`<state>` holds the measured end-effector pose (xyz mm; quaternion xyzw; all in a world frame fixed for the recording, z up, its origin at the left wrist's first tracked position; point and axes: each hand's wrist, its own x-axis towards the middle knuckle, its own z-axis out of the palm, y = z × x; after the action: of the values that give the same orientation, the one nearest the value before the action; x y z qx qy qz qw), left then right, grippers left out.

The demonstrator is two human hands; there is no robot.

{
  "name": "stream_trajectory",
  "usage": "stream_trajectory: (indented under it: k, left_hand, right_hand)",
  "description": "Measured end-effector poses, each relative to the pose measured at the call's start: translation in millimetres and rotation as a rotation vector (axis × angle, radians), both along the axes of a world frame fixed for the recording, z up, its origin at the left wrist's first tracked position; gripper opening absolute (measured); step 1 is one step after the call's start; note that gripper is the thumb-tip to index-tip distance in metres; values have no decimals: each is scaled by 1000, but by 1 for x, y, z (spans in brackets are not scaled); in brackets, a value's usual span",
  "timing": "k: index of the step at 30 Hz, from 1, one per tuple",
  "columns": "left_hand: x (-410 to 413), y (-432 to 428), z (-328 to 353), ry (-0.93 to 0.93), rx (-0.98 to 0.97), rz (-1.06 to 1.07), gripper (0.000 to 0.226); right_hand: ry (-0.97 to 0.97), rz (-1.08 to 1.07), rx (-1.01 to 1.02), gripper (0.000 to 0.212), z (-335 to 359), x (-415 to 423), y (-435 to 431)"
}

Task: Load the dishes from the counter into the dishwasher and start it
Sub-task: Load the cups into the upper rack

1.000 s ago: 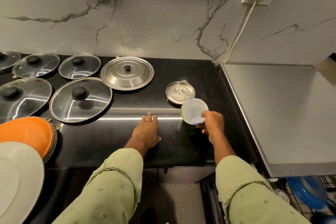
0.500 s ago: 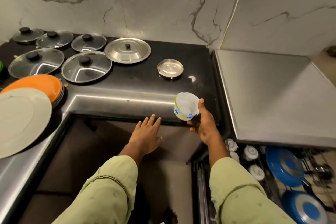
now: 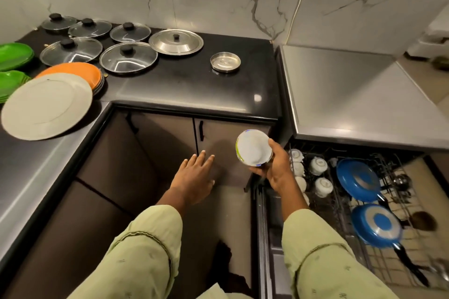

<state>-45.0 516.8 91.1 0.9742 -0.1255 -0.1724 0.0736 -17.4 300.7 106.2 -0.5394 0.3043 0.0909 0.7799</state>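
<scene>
My right hand (image 3: 277, 167) grips a small white bowl (image 3: 253, 147) with a green and blue rim, held in the air in front of the cabinet door, just left of the pulled-out dishwasher rack (image 3: 345, 204). The rack holds white cups (image 3: 318, 166) and two blue pans (image 3: 358, 179). My left hand (image 3: 194, 179) hovers with straight fingers in front of the cabinet and holds nothing. A small steel dish (image 3: 225, 62) sits alone on the black counter (image 3: 189, 85).
Several glass lids (image 3: 128, 57) and a steel lid (image 3: 176, 42) lie at the back of the counter. A white plate (image 3: 47, 105), orange plates (image 3: 73, 73) and green plates (image 3: 13, 56) are stacked at the left. The steel dishwasher top (image 3: 352, 94) is to the right.
My right hand lifted the white bowl off the counter and carried it down and right toward the dishwasher rack. My left hand left the counter edge. The view tilted downward.
</scene>
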Motion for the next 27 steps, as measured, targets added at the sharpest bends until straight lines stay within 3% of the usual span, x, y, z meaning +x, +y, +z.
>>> stream_trajectory:
  k: [6, 13, 27]
  left_hand:
    - [-78, -26, -5, -22, -31, -25, 75]
    - [-141, -79, -2, -17, -51, -74, 75]
    - [-220, -258, -25, 115, -18, -92, 76]
  right_hand:
    - [0, 29, -101, 26, -6, -88, -25]
    - [51, -60, -35, 28, -5, -169, -74]
    - [181, -37, -75, 22, -35, -267, -255]
